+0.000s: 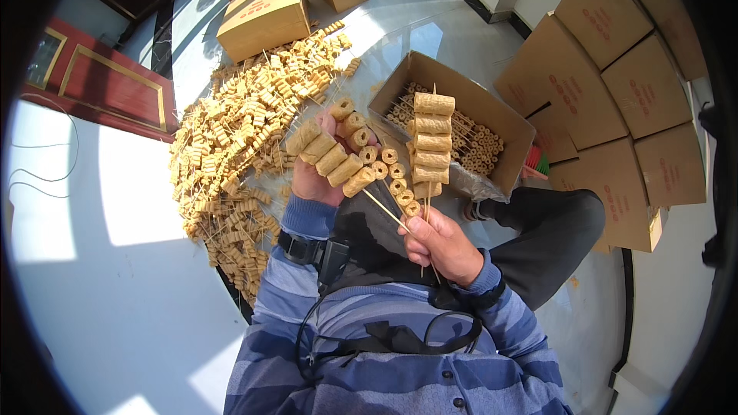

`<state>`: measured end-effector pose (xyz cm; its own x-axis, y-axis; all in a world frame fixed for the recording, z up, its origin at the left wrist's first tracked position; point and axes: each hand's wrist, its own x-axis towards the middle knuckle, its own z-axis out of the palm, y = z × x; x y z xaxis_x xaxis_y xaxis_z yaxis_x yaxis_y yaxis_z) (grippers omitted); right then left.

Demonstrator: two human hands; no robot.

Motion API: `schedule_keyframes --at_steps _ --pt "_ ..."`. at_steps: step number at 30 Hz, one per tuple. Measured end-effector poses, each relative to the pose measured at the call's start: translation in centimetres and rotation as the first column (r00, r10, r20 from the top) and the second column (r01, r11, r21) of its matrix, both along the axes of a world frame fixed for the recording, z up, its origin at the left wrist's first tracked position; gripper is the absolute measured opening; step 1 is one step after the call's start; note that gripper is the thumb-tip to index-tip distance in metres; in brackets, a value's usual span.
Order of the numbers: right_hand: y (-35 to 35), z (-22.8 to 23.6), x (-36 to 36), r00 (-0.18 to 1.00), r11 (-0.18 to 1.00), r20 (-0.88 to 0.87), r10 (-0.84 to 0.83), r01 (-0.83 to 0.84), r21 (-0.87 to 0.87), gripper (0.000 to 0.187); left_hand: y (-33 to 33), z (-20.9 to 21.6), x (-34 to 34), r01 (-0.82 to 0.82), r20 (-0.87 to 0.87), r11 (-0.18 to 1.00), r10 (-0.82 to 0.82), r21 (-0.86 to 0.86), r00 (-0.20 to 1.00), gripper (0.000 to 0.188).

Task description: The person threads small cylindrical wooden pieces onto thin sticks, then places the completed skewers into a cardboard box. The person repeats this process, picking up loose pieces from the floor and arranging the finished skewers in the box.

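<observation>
Several skewers of tan, ring-shaped rolls are between my hands, over my lap. My right hand (446,246) is closed, pinching the thin wooden sticks at their bare lower ends. One skewer of rolls (433,142) stands upright above that hand. Another skewer of rolls (332,163) slants up to the left, its stick reaching back to the right fingers. My left hand (314,183) is curled behind the rolls at the left and supports them; its fingers are partly hidden. More rolls show their hollow ends between the two hands.
A large heap of similar skewers (254,111) covers the floor at the left. Beyond my right hand stands an open cardboard box (503,127) holding more skewers. Closed cartons (265,19) stand at the back, and stacked cartons (569,81) line the right side. A red door (115,84) is at far left.
</observation>
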<state>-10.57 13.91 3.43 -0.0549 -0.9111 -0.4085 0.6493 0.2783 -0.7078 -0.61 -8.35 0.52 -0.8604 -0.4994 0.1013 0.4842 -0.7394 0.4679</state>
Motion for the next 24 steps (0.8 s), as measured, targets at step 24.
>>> schedule_keyframes --at_steps 24 --pt "-0.3 -1.8 -0.7 0.977 0.993 0.210 0.044 -0.021 -0.115 0.036 2.8 2.5 0.2 -0.163 0.262 0.987 0.156 0.005 0.952 0.053"
